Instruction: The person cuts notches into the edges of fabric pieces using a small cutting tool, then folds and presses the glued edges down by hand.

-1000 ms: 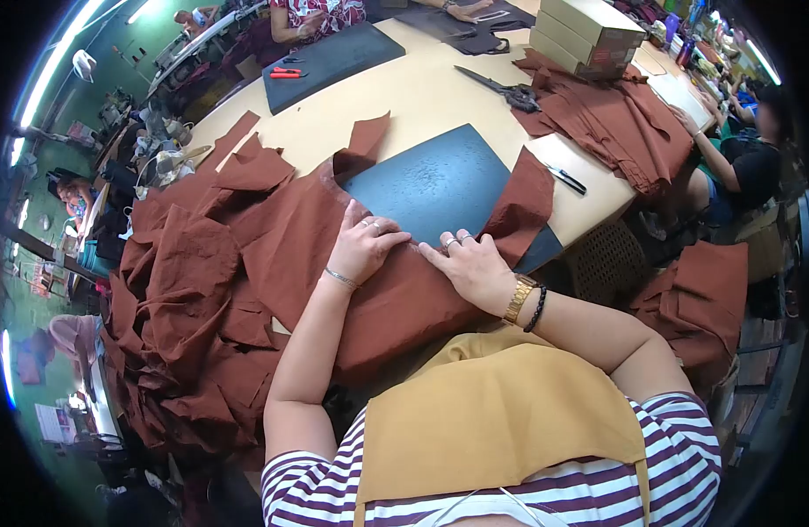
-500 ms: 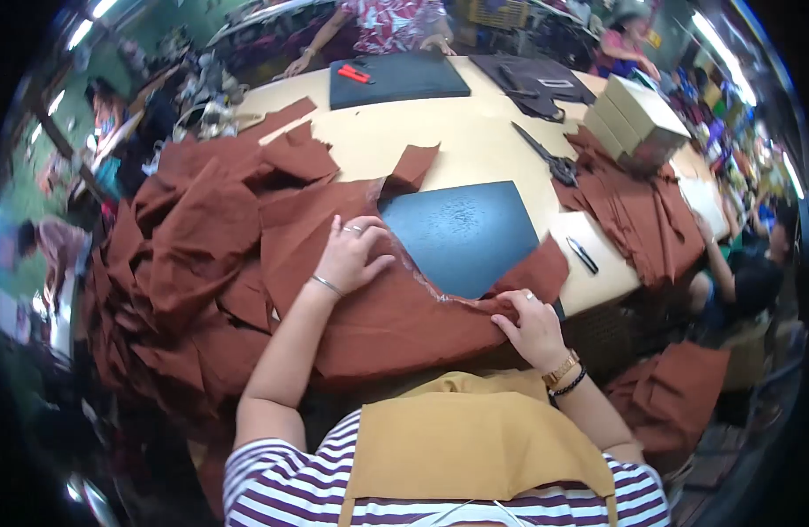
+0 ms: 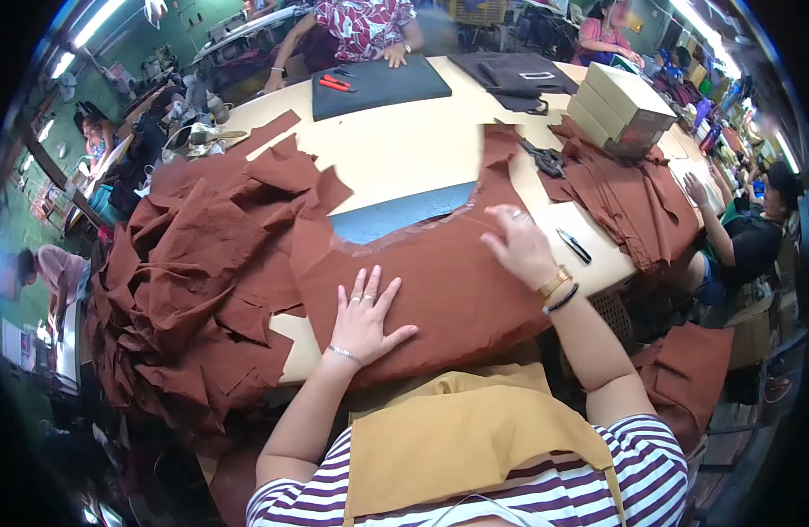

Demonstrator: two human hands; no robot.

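A rust-brown fabric piece (image 3: 422, 299) with a curved cut-out lies spread in front of me, its curved edge pale and frayed. My left hand (image 3: 368, 321) rests flat on it, fingers spread. Over the right side of the same piece is my right hand (image 3: 523, 250), thumb and fingers apart and slightly blurred; whether it touches the cloth I cannot tell. Inside the curve shows a dark blue board (image 3: 404, 215), partly covered by the fabric.
A heap of brown fabric (image 3: 194, 255) lies left. At right are scissors (image 3: 543, 160), a small black tool (image 3: 574, 246), a box (image 3: 620, 110) and stacked brown fabric (image 3: 633, 206). Across the table (image 3: 396, 154), a person stands by a dark board (image 3: 382, 88) with a red-handled tool (image 3: 337, 83).
The fabric piece has been spread wider and shifted right, covering more of the blue board. My left hand has flattened closer to me; my right hand has let go of the edge and moved up.
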